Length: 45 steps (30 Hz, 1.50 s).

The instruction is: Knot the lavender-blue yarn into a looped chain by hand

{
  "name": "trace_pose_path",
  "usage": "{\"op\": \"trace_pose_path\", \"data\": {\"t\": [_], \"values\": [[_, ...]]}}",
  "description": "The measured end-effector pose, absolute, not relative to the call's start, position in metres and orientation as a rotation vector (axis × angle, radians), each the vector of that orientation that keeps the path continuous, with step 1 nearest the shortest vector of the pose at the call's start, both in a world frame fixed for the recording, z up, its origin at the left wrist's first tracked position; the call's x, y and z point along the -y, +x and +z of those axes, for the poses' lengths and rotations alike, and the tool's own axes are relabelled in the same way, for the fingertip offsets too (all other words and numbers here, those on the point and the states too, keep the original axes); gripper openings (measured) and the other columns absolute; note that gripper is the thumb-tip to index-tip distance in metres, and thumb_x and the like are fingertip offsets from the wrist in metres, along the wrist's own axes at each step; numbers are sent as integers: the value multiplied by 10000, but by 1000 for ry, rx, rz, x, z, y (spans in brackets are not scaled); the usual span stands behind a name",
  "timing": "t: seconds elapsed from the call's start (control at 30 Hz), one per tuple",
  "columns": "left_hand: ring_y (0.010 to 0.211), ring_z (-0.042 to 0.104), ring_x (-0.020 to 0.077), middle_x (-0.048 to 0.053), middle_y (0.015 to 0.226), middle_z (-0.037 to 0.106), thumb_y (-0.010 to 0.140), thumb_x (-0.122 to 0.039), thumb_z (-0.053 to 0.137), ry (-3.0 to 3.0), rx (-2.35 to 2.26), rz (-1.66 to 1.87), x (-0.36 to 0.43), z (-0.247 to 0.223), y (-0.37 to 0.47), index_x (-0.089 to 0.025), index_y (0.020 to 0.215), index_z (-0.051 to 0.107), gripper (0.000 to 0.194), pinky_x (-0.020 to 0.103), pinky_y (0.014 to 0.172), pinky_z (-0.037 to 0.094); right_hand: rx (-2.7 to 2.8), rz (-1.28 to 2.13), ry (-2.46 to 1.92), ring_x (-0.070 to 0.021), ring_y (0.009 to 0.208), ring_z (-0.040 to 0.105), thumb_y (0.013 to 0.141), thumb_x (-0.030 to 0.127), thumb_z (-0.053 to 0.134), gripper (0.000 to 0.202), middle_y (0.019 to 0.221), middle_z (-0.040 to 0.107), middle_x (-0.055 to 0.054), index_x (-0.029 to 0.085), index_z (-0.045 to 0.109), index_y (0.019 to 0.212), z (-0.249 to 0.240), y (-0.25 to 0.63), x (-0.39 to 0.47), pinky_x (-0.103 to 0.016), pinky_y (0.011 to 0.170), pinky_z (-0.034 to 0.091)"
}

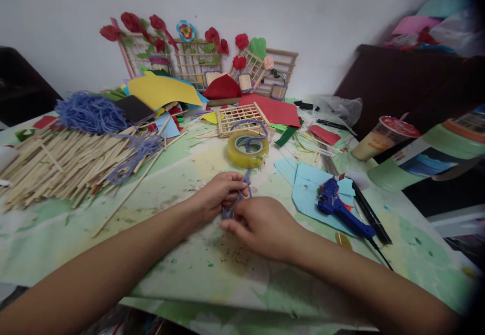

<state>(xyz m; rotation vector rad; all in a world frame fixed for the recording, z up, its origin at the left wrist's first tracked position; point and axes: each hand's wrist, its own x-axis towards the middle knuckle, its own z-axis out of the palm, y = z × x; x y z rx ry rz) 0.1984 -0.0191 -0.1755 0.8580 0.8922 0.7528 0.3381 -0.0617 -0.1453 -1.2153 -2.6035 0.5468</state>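
A length of purple yarn (248, 173) runs between my hands near the front middle of the table. My left hand (217, 193) pinches it between thumb and fingers. Close beside it, my right hand (261, 224) is closed on the looped lower part of the same yarn. From my hands the yarn trails away over a roll of clear yellowish tape (242, 158) and onto a small lattice of wooden sticks (237, 117) behind it. My right fingers partly hide the loops, so I cannot tell whether they are knotted.
To the left lie a heap of wooden sticks (87, 165) and a tangle of purple yarn (91, 112). A blue glue gun (341, 206) rests on light blue paper (303, 193) at the right, near a bottle (424, 155) and a drink cup (384, 135). Stick lattices with red paper flowers (212, 35) lean on the wall.
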Motion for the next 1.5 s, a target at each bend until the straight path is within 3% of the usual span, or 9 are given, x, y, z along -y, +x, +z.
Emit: {"op": "trace_pose_path", "data": {"t": [0.17,0.3,0.4,0.5,0.57,0.73,1.23,1.5], "values": [[350,200,-15,-43,564,471,681,-122,569,831,-837,764,19,-172,199,-136,724,495,87,175,374,68,1752,800,-1301,-184,879,496,746,289,534,202,941,548,-81,165,513,904,-158,347,28,-313,757,389],[346,205,-16,-32,573,496,696,-125,554,860,-840,760,19,-170,199,-132,733,496,70,179,373,65,1230,1717,-1199,-117,639,512,739,215,499,116,731,522,-27,154,465,831,-171,343,19,-271,629,422],[342,216,-2,-41,532,485,691,-139,550,923,-907,761,19,-169,199,-142,730,489,72,184,368,74,1101,2009,-1127,-49,425,364,754,199,480,54,578,429,33,152,463,732,-171,342,24,-181,415,291],[341,238,15,-51,513,477,691,-173,530,1070,-1019,738,18,-169,198,-150,742,508,61,186,368,111,1216,1972,-1193,-24,353,177,780,226,485,96,492,302,78,151,508,723,-168,344,26,-180,349,87],[369,321,37,-43,518,495,685,-200,526,1237,-1143,733,16,-170,197,-149,742,531,77,186,382,185,1288,1895,-1263,-27,346,149,794,249,485,133,460,236,91,151,525,714,-165,345,26,-193,347,61],[549,503,118,-3,591,572,685,-221,506,1738,-1371,763,15,-174,193,-158,711,564,90,223,497,329,1301,1772,-1344,-28,340,167,784,245,500,208,418,239,92,165,434,603,-165,344,25,-202,351,83],[674,530,162,33,737,622,739,-217,419,2274,-1458,542,34,-157,194,-188,794,613,203,261,585,347,1327,1712,-1303,-38,350,207,723,155,447,158,411,287,80,166,423,567,-170,343,24,-214,382,115],[664,512,160,43,696,600,705,-171,431,2450,-1340,429,47,-154,201,-166,671,610,182,269,598,346,1438,1583,-1297,-38,371,231,706,272,509,230,418,308,77,170,400,531,-177,345,21,-212,400,150]]}}
